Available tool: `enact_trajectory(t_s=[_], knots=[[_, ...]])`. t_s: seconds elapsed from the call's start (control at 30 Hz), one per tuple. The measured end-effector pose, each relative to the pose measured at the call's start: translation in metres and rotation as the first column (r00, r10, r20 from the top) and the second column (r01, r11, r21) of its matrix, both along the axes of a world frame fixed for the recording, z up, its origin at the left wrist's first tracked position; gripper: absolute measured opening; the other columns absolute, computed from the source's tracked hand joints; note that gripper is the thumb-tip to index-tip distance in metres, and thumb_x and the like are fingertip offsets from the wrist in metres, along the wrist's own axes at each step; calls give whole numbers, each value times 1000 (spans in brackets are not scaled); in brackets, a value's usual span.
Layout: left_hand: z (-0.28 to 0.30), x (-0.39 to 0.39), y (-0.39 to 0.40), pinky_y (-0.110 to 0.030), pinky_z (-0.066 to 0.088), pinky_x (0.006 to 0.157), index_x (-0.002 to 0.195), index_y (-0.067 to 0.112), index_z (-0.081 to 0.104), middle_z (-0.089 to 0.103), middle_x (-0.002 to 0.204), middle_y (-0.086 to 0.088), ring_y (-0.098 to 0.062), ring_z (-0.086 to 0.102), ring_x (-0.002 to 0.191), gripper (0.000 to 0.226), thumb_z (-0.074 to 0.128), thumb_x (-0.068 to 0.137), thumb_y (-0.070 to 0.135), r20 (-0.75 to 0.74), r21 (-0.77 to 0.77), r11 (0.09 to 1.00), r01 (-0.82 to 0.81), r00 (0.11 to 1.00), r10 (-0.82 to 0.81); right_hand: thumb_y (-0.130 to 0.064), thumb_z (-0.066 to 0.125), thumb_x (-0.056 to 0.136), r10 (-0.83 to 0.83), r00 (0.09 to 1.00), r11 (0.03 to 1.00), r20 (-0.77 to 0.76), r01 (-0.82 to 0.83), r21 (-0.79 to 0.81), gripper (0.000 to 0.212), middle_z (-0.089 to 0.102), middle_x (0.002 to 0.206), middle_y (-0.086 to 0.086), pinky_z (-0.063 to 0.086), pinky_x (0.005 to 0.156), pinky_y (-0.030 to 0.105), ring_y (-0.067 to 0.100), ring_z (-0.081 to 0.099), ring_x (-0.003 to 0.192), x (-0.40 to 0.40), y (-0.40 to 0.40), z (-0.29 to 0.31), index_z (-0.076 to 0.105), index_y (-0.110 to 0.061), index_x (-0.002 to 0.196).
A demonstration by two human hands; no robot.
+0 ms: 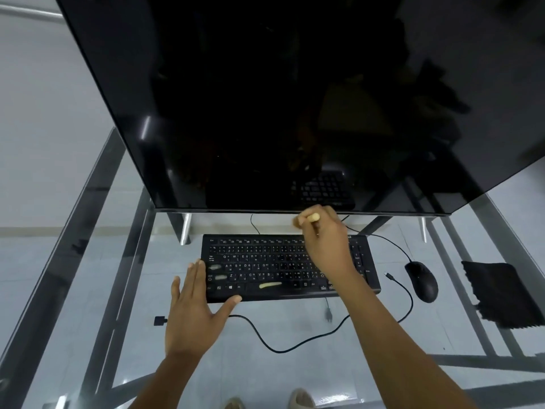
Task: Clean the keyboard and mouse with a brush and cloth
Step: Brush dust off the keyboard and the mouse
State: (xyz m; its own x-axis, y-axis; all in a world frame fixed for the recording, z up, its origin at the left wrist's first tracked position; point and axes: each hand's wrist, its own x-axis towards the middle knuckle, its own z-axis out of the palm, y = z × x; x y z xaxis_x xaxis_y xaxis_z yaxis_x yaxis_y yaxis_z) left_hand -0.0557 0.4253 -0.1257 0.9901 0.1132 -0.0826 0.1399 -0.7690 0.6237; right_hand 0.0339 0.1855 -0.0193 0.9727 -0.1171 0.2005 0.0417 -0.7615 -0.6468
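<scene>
— What are you working with, biggest first?

— The black keyboard [290, 268] lies flat on the glass desk [88, 261] under the monitor [280, 98]. I judge it light and rigid, apt to slide on glass, so my left hand [194, 314] lies open, fingers straight, against its near left corner.

— And the cloth?

— The dark cloth [501, 293] is well off to the right, soft and limp; pinch an edge. The mouse [421, 280] sits between it and the keyboard, smooth, best cupped by its sides.

— The brush?

— My right hand [327, 243] curls round its pale handle [312, 217] over the upper right keys. The bristles are hidden.
</scene>
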Motion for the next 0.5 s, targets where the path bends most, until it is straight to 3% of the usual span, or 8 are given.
enact_trajectory(t_s=[0.03, 0.1, 0.13, 0.2, 0.3, 0.37, 0.43, 0.5], knots=[[5, 0, -1, -42, 11, 119, 154, 22, 7, 13, 161, 4, -9, -14, 143, 104, 51, 76, 75, 17, -14, 1000, -5, 1000, 5, -17, 56, 94, 11, 1000, 998, -20, -10, 66, 10, 66, 88, 2, 49, 68, 12, 12, 65, 75, 2, 2, 3, 63, -18, 88], [9, 0, -1, -39, 7, 118, 153, 19, 9, 15, 160, 2, -1, -15, 137, 102, 54, 78, 70, 49, -19, 1000, 5, 999, -4, -15, 57, 95, 160, 966, 970, -202, -116, 212, 10, 70, 81, 4, 59, 69, 26, 18, 69, 72, 0, 13, 4, 62, -18, 87], [8, -1, 1, -38, 7, 118, 153, 18, 9, 15, 160, 1, 1, -15, 136, 101, 53, 79, 71, 57, -10, 1000, 14, 998, -14, -15, 56, 96, 204, 947, 971, -250, -164, 172, 10, 70, 80, 5, 60, 69, 31, 21, 69, 72, -3, 20, 3, 61, -17, 87], [7, -1, 1, -38, 5, 119, 153, 17, 10, 17, 160, 0, 2, -16, 137, 102, 48, 80, 76, 76, 8, 999, 33, 997, -33, -15, 54, 96, 157, 970, 987, -186, -157, 17, 11, 68, 84, 5, 57, 69, 33, 21, 66, 73, -3, 25, -4, 60, -16, 87], [5, 0, 2, -36, 3, 119, 153, 15, 12, 19, 159, -1, 9, -24, 134, 104, 41, 78, 80, 96, 19, 999, 41, 994, -43, -19, 55, 95, 56, 995, 998, -78, -52, 47, 10, 69, 86, 6, 56, 68, 32, 21, 66, 74, -1, 29, -5, 60, -18, 87], [2, 1, 4, -35, 2, 120, 153, 13, 13, 20, 159, -3, 9, -22, 136, 104, 36, 78, 81, 110, 39, 997, 61, 992, -65, -20, 58, 95, 160, 970, 981, -185, -135, 143, 9, 70, 79, 7, 59, 65, 28, 20, 69, 71, -2, 39, -7, 61, -19, 87], [-3, 1, 6, -36, 2, 121, 153, 13, 12, 20, 159, -3, -1, -9, 144, 103, 36, 79, 81, 98, 56, 995, 81, 992, -86, -22, 57, 96, 240, 940, 970, -242, -244, 15, 11, 66, 74, 2, 53, 58, 19, 9, 64, 64, -6, 48, -9, 61, -15, 88], [-5, 1, 6, -37, 2, 121, 153, 13, 11, 21, 159, -3, -10, 2, 148, 102, 37, 81, 81, 85, 61, 994, 94, 991, -99, -22, 56, 97, 148, 982, 985, -115, -157, -71, 12, 63, 83, -2, 44, 60, 13, 6, 59, 68, -3, 52, -8, 61, -12, 91]])
